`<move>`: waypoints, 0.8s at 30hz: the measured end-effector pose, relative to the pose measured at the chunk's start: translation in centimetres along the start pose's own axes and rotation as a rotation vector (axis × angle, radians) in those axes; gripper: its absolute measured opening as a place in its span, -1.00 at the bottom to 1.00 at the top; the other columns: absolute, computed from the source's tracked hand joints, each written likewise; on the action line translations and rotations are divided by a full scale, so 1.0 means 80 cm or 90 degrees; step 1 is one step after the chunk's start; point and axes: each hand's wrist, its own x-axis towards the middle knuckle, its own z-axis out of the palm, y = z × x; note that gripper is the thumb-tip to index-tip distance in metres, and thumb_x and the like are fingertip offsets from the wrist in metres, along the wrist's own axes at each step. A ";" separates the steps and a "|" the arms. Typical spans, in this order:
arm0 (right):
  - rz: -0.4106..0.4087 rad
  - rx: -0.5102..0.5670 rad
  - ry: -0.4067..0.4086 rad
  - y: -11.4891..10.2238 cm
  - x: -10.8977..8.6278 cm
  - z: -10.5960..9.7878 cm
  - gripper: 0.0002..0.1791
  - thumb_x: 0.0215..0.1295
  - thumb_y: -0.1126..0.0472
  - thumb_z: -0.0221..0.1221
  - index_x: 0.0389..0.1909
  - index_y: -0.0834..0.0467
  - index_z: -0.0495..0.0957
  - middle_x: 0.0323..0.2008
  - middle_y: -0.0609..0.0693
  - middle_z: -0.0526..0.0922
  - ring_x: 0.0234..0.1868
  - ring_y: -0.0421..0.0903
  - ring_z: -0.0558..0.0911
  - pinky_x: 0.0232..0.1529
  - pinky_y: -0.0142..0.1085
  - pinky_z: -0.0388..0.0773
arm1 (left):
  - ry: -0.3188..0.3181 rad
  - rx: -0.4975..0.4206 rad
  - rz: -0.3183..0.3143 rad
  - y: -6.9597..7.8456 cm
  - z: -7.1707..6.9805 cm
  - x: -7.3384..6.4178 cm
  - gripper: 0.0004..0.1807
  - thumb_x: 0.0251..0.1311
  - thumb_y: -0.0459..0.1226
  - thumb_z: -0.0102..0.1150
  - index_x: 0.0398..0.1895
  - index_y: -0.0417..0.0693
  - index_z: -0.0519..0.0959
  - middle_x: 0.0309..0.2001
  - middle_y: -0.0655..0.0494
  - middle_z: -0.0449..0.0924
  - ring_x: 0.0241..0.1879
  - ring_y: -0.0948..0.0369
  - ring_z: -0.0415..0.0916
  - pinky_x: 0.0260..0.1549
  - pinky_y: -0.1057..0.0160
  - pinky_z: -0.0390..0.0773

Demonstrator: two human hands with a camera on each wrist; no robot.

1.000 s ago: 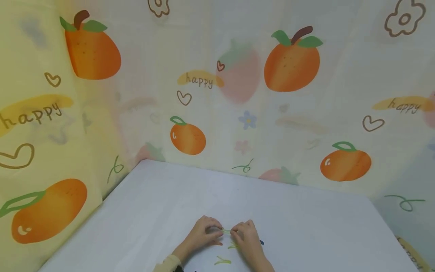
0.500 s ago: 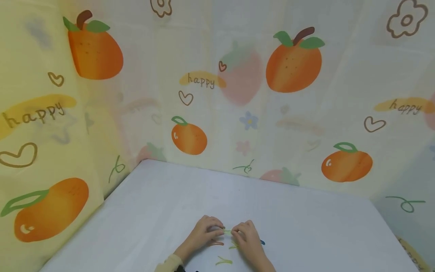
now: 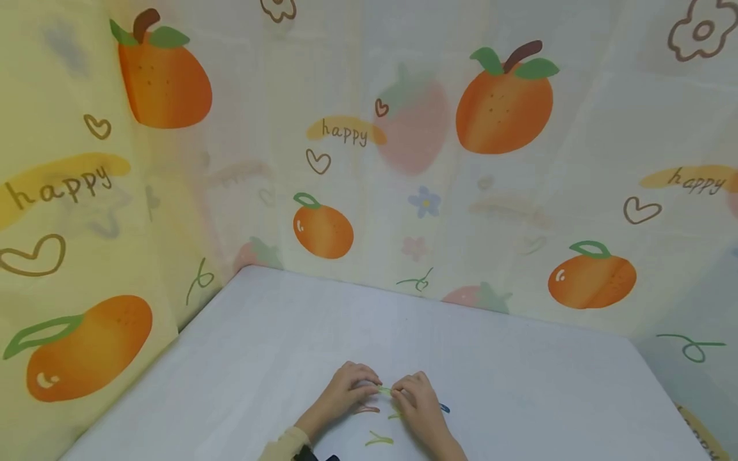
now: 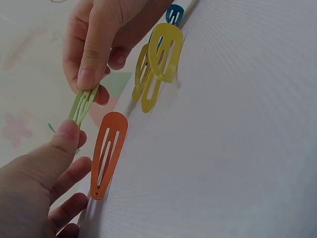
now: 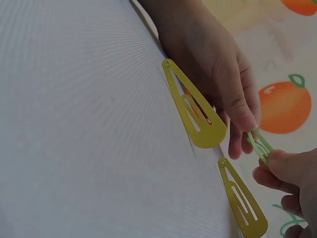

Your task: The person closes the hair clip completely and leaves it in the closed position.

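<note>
Between both hands is a light green snap hair clip (image 4: 82, 105), held just off the tabletop. The left hand (image 3: 348, 392) pinches one end with thumb and fingers, and the right hand (image 3: 419, 406) pinches the other. An orange snap clip (image 4: 109, 153) lies by the left hand. Near the right hand are two yellow snap clips; one (image 5: 198, 111) lies closer to the person and the other (image 5: 245, 203) partly under the right hand in the head view. A dark blue clip (image 3: 444, 408) shows just beyond the right hand.
The white tabletop (image 3: 300, 333) spreads around the hands. Behind it and at the sides hangs a pale curtain (image 3: 248, 115) printed with oranges, hearts and strawberries. A cream sleeve (image 3: 286, 446) covers the left forearm.
Both hands keep their pinch on the green clip, with only slight finger movement. The head view has shifted a little.
</note>
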 end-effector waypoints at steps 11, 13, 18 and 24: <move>-0.047 0.010 -0.008 0.000 0.002 -0.003 -0.86 -0.04 0.37 0.26 -0.54 0.09 0.52 -0.47 -0.14 0.57 -0.39 -0.26 0.35 -0.37 -0.33 0.37 | -0.003 0.007 0.003 0.000 0.000 0.003 -0.88 0.05 -0.21 0.17 -0.37 -0.02 0.62 -0.29 0.15 0.58 -0.34 0.31 0.34 -0.33 0.33 0.30; -0.043 0.012 -0.010 -0.002 0.003 -0.003 -0.85 -0.05 0.38 0.26 -0.54 0.09 0.52 -0.48 -0.15 0.56 -0.40 -0.26 0.36 -0.37 -0.34 0.37 | -0.002 0.007 0.001 0.001 0.000 0.003 -0.88 0.05 -0.21 0.17 -0.38 -0.03 0.62 -0.30 0.17 0.58 -0.34 0.31 0.35 -0.34 0.34 0.30; -0.026 0.036 -0.021 -0.004 0.003 -0.004 -0.89 -0.02 0.35 0.25 -0.54 0.09 0.53 -0.49 -0.14 0.57 -0.41 -0.26 0.36 -0.37 -0.33 0.37 | -0.003 0.008 0.004 0.004 -0.002 0.003 -0.90 0.02 -0.22 0.19 -0.41 -0.02 0.61 -0.32 0.21 0.58 -0.35 0.32 0.35 -0.35 0.35 0.31; -0.021 0.043 -0.039 -0.004 0.002 -0.004 -0.93 0.05 0.30 0.22 -0.53 0.09 0.53 -0.48 -0.13 0.57 -0.40 -0.25 0.35 -0.35 -0.34 0.37 | -0.011 0.022 0.010 0.005 -0.004 0.004 -0.93 0.03 -0.22 0.17 -0.45 0.00 0.60 -0.37 0.25 0.57 -0.35 0.32 0.36 -0.33 0.32 0.33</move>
